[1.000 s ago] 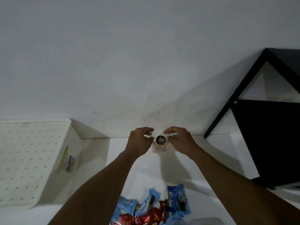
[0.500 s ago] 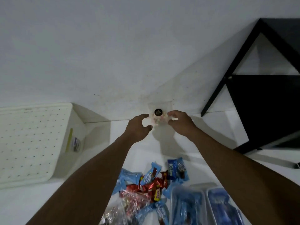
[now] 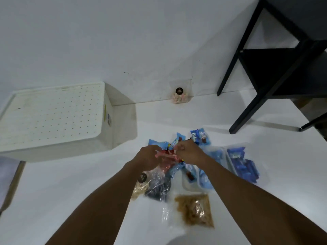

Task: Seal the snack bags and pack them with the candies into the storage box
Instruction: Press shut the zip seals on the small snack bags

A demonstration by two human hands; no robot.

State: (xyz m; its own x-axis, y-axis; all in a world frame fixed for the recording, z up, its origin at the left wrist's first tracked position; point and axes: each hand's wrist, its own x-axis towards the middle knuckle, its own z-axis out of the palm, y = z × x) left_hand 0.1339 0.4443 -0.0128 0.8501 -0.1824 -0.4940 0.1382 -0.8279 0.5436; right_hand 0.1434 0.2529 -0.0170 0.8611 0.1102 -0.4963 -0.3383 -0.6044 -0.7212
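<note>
My left hand (image 3: pixel 147 157) and my right hand (image 3: pixel 188 152) are both closed on the top edge of a clear snack bag with pinkish-red contents (image 3: pixel 166 159), above a heap of blue and red candies (image 3: pixel 178 140). A clear bag of pink snacks with a black round label (image 3: pixel 180 95) leans upright against the wall. A dark snack bag (image 3: pixel 158 189), a pale one (image 3: pixel 140 186) and a brown one (image 3: pixel 194 209) lie near me. The white storage box (image 3: pixel 53 117), dotted lid on, stands at the left.
Two clear trays of blue-wrapped biscuits (image 3: pixel 242 161) lie right of the heap. A black shelf frame (image 3: pixel 265 68) stands at the right against the wall. A wooden strip (image 3: pixel 12 184) runs along the far left edge.
Both hands let go of the pink snack bag, now leaning against the wall, and drew back to the heap, where they took hold of another bag. The view tilted down.
</note>
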